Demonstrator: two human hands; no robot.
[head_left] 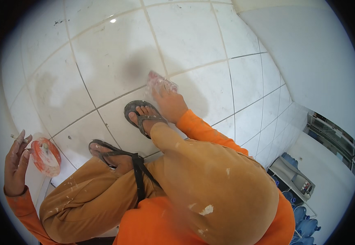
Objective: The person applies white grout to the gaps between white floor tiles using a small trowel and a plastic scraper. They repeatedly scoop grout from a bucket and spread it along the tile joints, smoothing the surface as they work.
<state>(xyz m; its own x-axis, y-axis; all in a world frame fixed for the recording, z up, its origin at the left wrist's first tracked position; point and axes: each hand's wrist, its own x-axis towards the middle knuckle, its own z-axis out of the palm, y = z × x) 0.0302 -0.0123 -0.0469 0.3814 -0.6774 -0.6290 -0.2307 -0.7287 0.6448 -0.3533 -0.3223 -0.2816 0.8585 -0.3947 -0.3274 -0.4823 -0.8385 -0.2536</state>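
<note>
My right hand (167,100), at the end of an orange sleeve, presses a crumpled clear plastic piece with red on it (157,81) onto the white tiled floor (189,28), just beyond my right foot in a black flip-flop (144,116). My left hand (16,165), at the far left, has a thin white cigarette-like stick (16,136) between its fingers. Right beside its fingertips is a red container smeared with white paste (46,157); whether the hand touches it is unclear. My left foot (108,155) is in another flip-flop, between that container and my right foot.
A white wall (308,49) rises at the right. At the lower right are several blue water jugs (306,224), a rack with a grey item on it (292,179), and a metal-framed window or cabinet (332,139). A pale wall edge runs along the far left.
</note>
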